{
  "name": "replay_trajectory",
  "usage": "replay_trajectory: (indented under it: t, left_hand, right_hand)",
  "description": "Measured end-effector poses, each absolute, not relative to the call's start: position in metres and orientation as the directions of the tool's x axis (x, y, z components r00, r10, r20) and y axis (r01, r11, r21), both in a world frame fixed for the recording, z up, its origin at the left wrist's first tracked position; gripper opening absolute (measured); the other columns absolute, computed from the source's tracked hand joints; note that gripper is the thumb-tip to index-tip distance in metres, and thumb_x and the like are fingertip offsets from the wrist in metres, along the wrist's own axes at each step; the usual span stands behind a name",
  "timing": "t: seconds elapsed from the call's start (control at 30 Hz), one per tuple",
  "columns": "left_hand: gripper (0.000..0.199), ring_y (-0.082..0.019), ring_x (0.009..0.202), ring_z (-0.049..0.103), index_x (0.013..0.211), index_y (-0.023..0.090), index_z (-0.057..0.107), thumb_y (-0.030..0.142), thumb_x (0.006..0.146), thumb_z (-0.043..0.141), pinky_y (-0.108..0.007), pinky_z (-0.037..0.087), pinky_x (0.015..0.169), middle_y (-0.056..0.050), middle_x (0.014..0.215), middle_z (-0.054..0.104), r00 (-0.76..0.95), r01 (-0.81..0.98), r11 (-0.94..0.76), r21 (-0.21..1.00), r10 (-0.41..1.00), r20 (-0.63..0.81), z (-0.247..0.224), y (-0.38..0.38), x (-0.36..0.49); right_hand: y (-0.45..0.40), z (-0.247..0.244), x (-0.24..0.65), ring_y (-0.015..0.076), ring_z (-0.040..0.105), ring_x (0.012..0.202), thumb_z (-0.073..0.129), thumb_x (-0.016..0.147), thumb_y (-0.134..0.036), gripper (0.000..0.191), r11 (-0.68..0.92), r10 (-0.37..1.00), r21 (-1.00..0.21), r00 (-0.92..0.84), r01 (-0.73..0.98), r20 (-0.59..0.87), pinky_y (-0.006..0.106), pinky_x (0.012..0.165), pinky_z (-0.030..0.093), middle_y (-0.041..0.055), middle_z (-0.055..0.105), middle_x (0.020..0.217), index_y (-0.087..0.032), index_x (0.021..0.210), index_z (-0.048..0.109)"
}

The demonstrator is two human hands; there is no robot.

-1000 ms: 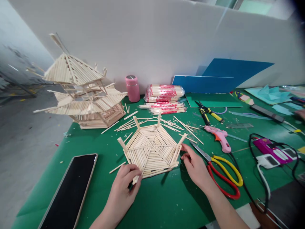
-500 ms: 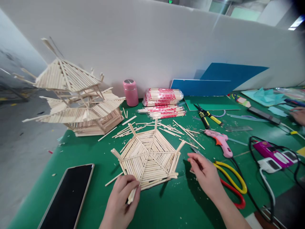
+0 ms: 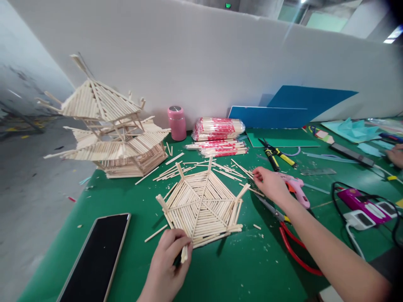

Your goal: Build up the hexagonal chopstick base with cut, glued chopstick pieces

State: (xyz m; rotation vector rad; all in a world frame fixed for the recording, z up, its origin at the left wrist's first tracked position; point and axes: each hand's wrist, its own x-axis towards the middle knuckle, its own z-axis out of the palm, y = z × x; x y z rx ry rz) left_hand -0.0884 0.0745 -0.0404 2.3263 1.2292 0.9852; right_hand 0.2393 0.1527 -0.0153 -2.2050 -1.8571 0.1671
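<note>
My left hand (image 3: 171,262) grips the near corner of a hexagonal wooden-stick roof (image 3: 201,201), its fingers wrapped round a protruding stick end (image 3: 184,254). The roof lies on the green table, with upright stick tips at several corners and thin sticks dividing it into wedges. To the right of it, my right hand (image 3: 269,182) reaches over loose wooden sticks (image 3: 242,168), its fingertips pinched together on a stick. Below my right forearm lie scissors (image 3: 291,235) with red and yellow handles, partly hidden. The pink glue gun (image 3: 299,191) is partly covered by the same arm.
A tiered stick pagoda (image 3: 118,147) stands at the left behind a phone (image 3: 94,260). Further back are a pink flask (image 3: 177,123), bagged sticks (image 3: 218,129), pliers (image 3: 277,155) and blue boards (image 3: 267,117). Cables and a purple device (image 3: 362,203) lie right; another person's hand (image 3: 395,155) is beyond.
My right hand has moved forward from beside the scissors to the loose sticks, and its fingers have closed. My left hand keeps its grip on the roof corner. The view has shifted slightly.
</note>
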Motion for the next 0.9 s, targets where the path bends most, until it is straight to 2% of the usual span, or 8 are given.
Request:
replay_trajectory:
  t: [0.2,0.37,0.53,0.63,0.73,0.8,0.87,0.9]
  left_hand:
    - [0.011,-0.016,0.075,0.059,0.082,0.018,0.058,0.012,0.078,0.05,-0.026,0.051,0.064,-0.006,0.081,0.057,0.378,0.584,-0.557,0.59,0.83,0.409,-0.038,0.073,-0.087]
    - [0.014,-0.017,0.078,0.059,0.089,0.018,0.057,0.012,0.079,0.05,-0.028,0.051,0.066,-0.007,0.084,0.057,0.374,0.601,-0.551,0.578,0.834,0.406,-0.04,0.069,-0.089]
    - [0.024,-0.02,0.083,0.059,0.101,0.019,0.053,0.018,0.077,0.054,-0.031,0.052,0.069,-0.009,0.091,0.057,0.353,0.633,-0.531,0.563,0.845,0.401,-0.045,0.068,-0.09]
    - [0.035,-0.022,0.087,0.057,0.109,0.019,0.048,0.022,0.076,0.057,-0.033,0.051,0.073,-0.01,0.096,0.057,0.337,0.658,-0.523,0.542,0.848,0.409,-0.044,0.068,-0.089]
    - [0.044,-0.023,0.091,0.056,0.115,0.019,0.044,0.027,0.074,0.06,-0.035,0.05,0.076,-0.01,0.1,0.055,0.316,0.664,-0.519,0.539,0.847,0.427,-0.039,0.066,-0.09]
    - [0.044,-0.023,0.095,0.054,0.117,0.019,0.042,0.028,0.077,0.057,-0.036,0.049,0.078,-0.011,0.104,0.053,0.303,0.63,-0.521,0.575,0.848,0.435,-0.035,0.064,-0.092]
    - [0.039,-0.023,0.097,0.052,0.119,0.018,0.041,0.026,0.081,0.049,-0.036,0.048,0.078,-0.011,0.106,0.051,0.273,0.585,-0.521,0.621,0.848,0.454,-0.032,0.062,-0.094]
    - [0.036,-0.023,0.096,0.051,0.119,0.018,0.042,0.025,0.083,0.045,-0.036,0.047,0.078,-0.011,0.106,0.05,0.239,0.573,-0.512,0.641,0.852,0.466,-0.032,0.061,-0.096]
  right_hand:
    - [0.173,-0.017,0.239,0.0175,0.057,0.089,0.05,0.086,-0.03,0.027,-0.172,0.982,-0.098,0.163,0.98,-0.091,0.038,0.075,0.049,0.0066,0.056,0.107,-0.015,0.109,0.053]
    - [0.174,-0.014,0.242,0.016,0.058,0.086,0.051,0.086,-0.031,0.026,-0.142,0.988,-0.134,0.131,0.981,-0.086,0.036,0.073,0.049,0.0057,0.058,0.103,-0.014,0.105,0.054]
    - [0.16,0.0,0.249,0.0143,0.057,0.063,0.053,0.082,-0.031,0.016,-0.067,0.98,-0.347,0.126,0.936,0.152,0.028,0.06,0.046,0.0003,0.059,0.068,-0.017,0.079,0.058]
    - [0.145,0.013,0.247,0.0163,0.058,0.067,0.041,0.087,-0.035,0.022,0.003,0.904,-0.516,0.218,0.856,0.367,0.028,0.058,0.046,0.0049,0.06,0.08,-0.018,0.091,0.054]
    - [0.129,0.03,0.237,0.0179,0.06,0.083,0.027,0.091,-0.038,0.029,0.097,0.806,-0.628,0.31,0.772,0.505,0.029,0.067,0.048,0.0097,0.057,0.099,-0.019,0.101,0.046]
    - [0.116,0.04,0.225,0.0175,0.06,0.084,0.028,0.091,-0.036,0.026,0.209,0.737,-0.683,0.347,0.699,0.58,0.031,0.072,0.048,0.0072,0.056,0.093,-0.021,0.099,0.047]
    - [0.099,0.048,0.212,0.0157,0.06,0.069,0.036,0.089,-0.034,0.019,0.375,0.651,-0.708,0.374,0.598,0.661,0.031,0.067,0.048,0.0008,0.051,0.073,-0.022,0.094,0.051]
    - [0.09,0.05,0.206,0.014,0.057,0.061,0.039,0.089,-0.032,0.018,0.395,0.646,-0.699,0.361,0.596,0.673,0.03,0.062,0.047,-0.0016,0.046,0.067,-0.022,0.093,0.053]
